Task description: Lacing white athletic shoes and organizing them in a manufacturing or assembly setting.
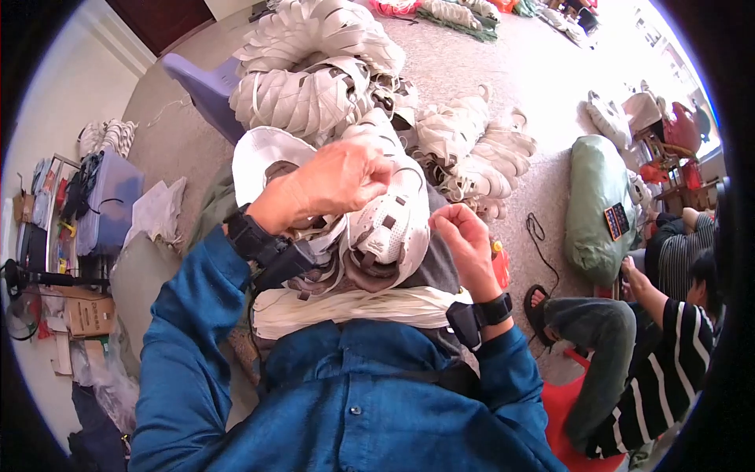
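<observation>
On my lap lies a white shoe upper [388, 229] with brownish-grey parts and small perforations, its opening toward me. Above its left side, my left hand [340, 179] is closed, fingers curled in against the thumb; what it grips, if anything, is hidden. Just off the upper's right edge, my right hand [469, 245] pinches thumb and finger together, and whatever is between them is too small to name. A bundle of long white laces [354, 311] lies across my lap, close to my waist. Another pale upper [263, 157] shows behind my left wrist.
Stacked rolls of white uppers [299, 98] rise ahead beside a purple chair [206, 90]; more upper stacks [480, 145] lie on the floor to their right. A green sack [594, 204] stands at right, near a seated person in a striped top [661, 370]. Storage boxes [114, 197] are at left.
</observation>
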Demonstrator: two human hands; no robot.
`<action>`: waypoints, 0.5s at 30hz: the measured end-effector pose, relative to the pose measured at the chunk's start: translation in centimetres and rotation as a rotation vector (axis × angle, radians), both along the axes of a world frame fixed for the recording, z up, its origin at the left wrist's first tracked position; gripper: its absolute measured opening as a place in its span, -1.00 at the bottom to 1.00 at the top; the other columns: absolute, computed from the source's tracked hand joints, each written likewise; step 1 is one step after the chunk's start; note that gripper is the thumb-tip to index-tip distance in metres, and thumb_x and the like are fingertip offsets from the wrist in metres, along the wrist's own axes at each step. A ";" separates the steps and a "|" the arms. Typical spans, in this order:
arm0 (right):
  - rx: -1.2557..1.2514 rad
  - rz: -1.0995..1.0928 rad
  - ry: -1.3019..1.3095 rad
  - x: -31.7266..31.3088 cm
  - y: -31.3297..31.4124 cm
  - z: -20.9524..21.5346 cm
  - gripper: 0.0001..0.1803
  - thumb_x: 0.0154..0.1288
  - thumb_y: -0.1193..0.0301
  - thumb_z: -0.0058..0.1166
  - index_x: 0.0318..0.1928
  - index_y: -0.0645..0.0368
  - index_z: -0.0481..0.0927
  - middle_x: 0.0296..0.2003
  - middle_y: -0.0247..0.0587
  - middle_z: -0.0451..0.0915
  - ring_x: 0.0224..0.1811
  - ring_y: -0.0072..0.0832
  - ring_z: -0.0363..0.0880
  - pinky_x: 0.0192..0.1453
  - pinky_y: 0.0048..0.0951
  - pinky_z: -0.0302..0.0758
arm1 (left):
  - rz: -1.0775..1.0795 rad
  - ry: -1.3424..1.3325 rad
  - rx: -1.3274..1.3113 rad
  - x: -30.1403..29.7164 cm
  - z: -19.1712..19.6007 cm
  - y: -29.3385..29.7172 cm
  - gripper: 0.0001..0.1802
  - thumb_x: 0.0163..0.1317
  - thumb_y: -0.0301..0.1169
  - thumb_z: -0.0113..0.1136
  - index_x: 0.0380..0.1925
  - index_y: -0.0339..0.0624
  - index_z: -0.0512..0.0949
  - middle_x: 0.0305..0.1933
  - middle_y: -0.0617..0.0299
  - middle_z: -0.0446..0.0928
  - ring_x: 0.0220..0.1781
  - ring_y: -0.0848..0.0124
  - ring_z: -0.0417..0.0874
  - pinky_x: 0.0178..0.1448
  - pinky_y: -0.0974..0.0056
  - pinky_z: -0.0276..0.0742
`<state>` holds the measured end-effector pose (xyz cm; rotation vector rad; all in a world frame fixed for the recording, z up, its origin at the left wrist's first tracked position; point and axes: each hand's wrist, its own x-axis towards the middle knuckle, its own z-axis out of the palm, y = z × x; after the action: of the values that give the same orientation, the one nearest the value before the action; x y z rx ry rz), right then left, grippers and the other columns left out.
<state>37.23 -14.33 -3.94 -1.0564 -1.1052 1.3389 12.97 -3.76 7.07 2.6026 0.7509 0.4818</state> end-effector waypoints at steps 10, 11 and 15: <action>0.234 -0.058 -0.874 -5.0 -3.7 3.0 -0.58 0.16 0.37 0.28 -0.06 0.28 0.40 -0.15 0.09 0.45 -0.11 0.09 0.53 -0.05 -0.07 0.51 | -0.056 -0.101 -0.716 1.2 0.6 1.0 -0.86 0.20 -0.42 0.23 -0.40 -0.30 0.61 -0.54 0.28 0.55 -0.45 0.51 0.50 -0.31 0.32 0.45; 0.227 -0.056 -0.875 -5.1 -3.6 3.1 -0.60 0.11 0.46 0.21 -0.07 0.31 0.38 -0.18 0.13 0.44 -0.12 0.11 0.52 -0.07 -0.04 0.49 | -0.048 -0.032 -0.615 1.6 1.0 1.0 -0.86 0.19 -0.42 0.23 -0.39 -0.29 0.62 -0.54 0.25 0.56 -0.46 0.48 0.52 -0.31 0.30 0.46; 0.179 -0.082 -0.845 -5.7 -4.0 2.6 -0.63 0.08 0.51 0.16 -0.09 0.31 0.38 -0.19 0.11 0.45 -0.13 0.10 0.51 -0.07 -0.04 0.49 | -0.018 0.018 -0.247 2.9 1.2 1.5 -0.89 0.21 -0.44 0.28 -0.38 -0.27 0.62 -0.43 0.17 0.55 -0.34 0.32 0.57 -0.20 0.24 0.48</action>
<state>31.48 -18.28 -1.33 -1.5625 -1.7259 0.6902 15.88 -2.29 8.23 2.3845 0.7412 0.3377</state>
